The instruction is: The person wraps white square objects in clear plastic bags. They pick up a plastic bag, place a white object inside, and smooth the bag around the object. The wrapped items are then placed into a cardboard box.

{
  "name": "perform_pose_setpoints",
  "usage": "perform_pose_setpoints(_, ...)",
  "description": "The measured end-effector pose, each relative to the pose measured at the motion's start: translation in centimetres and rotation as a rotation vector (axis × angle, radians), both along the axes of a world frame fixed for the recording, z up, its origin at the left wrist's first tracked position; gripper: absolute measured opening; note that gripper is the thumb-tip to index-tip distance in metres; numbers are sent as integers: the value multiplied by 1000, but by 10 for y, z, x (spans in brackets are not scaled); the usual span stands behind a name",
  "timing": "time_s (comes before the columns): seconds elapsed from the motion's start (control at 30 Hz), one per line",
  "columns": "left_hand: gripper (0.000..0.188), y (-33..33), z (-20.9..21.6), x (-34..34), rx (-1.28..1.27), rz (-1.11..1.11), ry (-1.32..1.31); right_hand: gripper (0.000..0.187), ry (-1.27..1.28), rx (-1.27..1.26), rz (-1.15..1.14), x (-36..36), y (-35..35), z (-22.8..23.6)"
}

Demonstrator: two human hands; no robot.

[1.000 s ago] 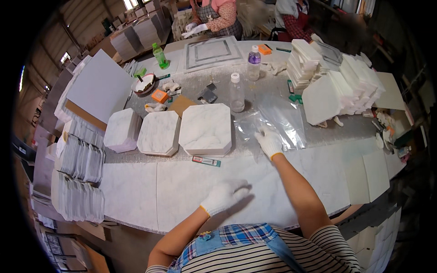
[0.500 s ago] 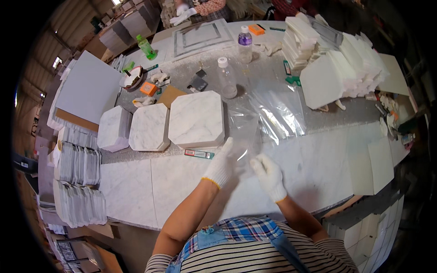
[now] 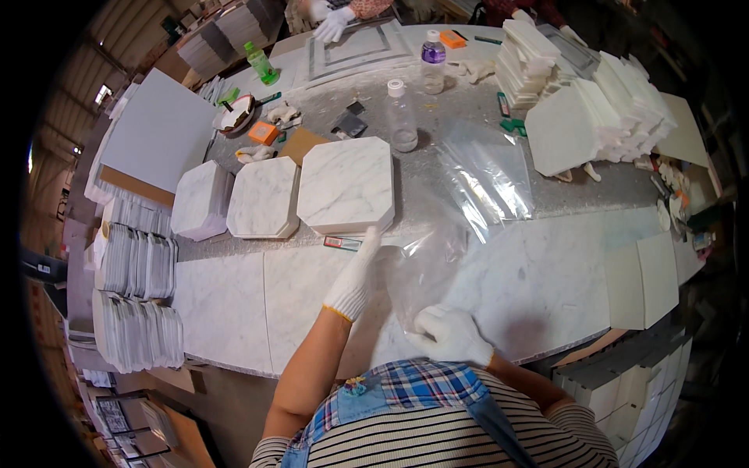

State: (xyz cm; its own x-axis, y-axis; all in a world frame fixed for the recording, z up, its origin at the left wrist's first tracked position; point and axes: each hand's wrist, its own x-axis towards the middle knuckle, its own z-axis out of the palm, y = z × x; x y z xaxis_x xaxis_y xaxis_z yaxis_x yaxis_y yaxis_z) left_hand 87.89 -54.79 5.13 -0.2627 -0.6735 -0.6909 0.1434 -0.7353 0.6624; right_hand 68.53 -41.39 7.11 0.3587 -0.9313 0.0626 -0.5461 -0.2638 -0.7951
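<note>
A clear plastic bag [image 3: 425, 269] spreads over the pale marble slab in front of me. My right hand [image 3: 451, 334], in a white knit glove, is closed on the bag's near end, close to my body. My left hand [image 3: 355, 277], gloved the same way, has its fingers stretched out beside the bag's left edge. Its fingertips lie by the near right corner of the largest octagonal marble tile stack [image 3: 347, 183]. A small flat green-and-red case [image 3: 342, 243] sits just left of those fingertips. More clear bags [image 3: 488, 175] lie beyond, to the right.
Two smaller tile stacks [image 3: 264, 195] stand to the left, with rows of thin tiles [image 3: 133, 269] at the table's left edge. Bottles [image 3: 402, 117] stand farther back. White-wrapped tiles [image 3: 566, 136] are piled at right. Across the table, a co-worker's gloved hand [image 3: 334, 25] rests on a bordered panel.
My right hand has drawn the bag's end toward my body. My left hand has shifted left, and the bag is spread wider. The co-worker's hand has come down onto the panel.
</note>
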Motion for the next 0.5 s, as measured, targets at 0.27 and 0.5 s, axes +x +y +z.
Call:
perform_pose_setpoints(0.27, 79, 25, 52, -26, -116, -112, -54, 27, 62, 175, 175, 2, -5, 31)
perform_pose_setpoints(0.5, 49, 36, 54, 1, -667, -17, -382, 23, -342, 139, -314, -19, -18, 19)
